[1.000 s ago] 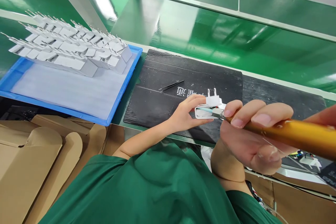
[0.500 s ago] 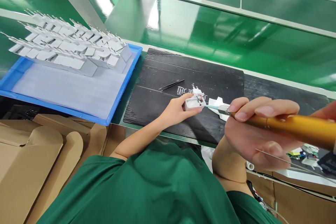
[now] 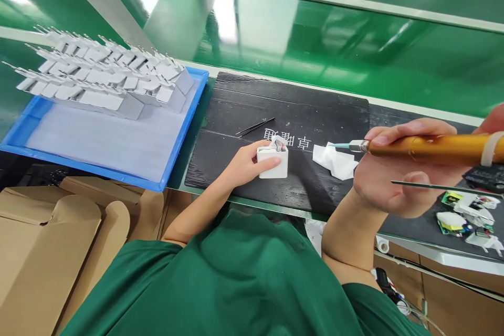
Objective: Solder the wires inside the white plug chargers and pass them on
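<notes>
My left hand is closed around a white charger housing, above the black mat. Inside its open top, a red wire and a loose white part show. My right hand grips a gold pen-shaped tool with a silver collar and a pale blue tip. A thin strip runs below the tool, by my thumb. The tip is apart from the housing, over a crumpled white sheet on the mat. Whether the tip touches the sheet I cannot tell.
Tweezers lie on the black mat. At left, a blue tray carries rows of white plug chargers. Small circuit boards and white parts lie at right. Cardboard boxes stand at lower left.
The tool tip was at the housing and has moved away to the right and up. My left hand has shifted left, turning the housing; the pronged part no longer sticks up.
</notes>
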Demonstrator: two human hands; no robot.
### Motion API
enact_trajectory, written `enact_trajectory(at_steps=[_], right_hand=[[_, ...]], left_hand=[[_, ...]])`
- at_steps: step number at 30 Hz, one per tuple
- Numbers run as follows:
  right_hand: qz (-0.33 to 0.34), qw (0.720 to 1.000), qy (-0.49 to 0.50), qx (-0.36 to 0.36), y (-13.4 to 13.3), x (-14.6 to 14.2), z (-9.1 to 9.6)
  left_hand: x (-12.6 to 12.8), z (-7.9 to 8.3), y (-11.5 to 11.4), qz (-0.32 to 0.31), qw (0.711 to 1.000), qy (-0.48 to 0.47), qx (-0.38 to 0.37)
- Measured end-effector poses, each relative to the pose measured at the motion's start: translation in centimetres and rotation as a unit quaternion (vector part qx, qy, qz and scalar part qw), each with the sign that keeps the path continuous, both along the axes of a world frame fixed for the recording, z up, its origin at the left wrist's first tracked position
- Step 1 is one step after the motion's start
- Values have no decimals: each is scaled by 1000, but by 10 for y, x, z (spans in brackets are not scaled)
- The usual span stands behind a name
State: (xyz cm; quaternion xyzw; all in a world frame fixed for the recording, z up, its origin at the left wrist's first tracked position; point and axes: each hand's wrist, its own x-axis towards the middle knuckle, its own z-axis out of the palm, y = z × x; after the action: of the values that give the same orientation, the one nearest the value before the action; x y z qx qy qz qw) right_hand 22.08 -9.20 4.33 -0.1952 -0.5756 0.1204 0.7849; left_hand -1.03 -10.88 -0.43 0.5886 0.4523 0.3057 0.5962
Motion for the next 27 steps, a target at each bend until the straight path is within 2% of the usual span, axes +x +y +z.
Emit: enact_trajectory(at_steps=[4, 6, 9, 12, 16, 18, 21, 24, 27], right_hand=[[-16, 1000, 24, 2, 5, 12, -11], [-40, 997, 58, -2, 9, 20, -18], [-72, 993, 91, -16, 12, 26, -23], [-78, 995, 69, -8, 14, 25, -22], [-72, 997, -4, 19, 14, 21, -18], [-62, 998, 10, 16, 13, 21, -17], [-74, 995, 62, -36, 6, 19, -15], [-102, 987, 86, -93, -2, 14, -9], [-103, 988, 81, -84, -3, 13, -9]], left_hand=[[-2, -4, 0, -13, 1000, 9, 6], [-3, -7, -1, -6, 995, 71, 64], [-5, -12, -1, 14, 967, 192, 169], [-7, -14, -1, 6, 954, 228, 193], [-5, -7, 5, -22, 965, 215, 151], [-1, -6, 10, -25, 975, 186, 119], [6, -9, 16, -26, 990, 105, 95], [12, -15, 17, -18, 991, 61, 121], [15, -20, 16, 2, 980, 75, 185]])
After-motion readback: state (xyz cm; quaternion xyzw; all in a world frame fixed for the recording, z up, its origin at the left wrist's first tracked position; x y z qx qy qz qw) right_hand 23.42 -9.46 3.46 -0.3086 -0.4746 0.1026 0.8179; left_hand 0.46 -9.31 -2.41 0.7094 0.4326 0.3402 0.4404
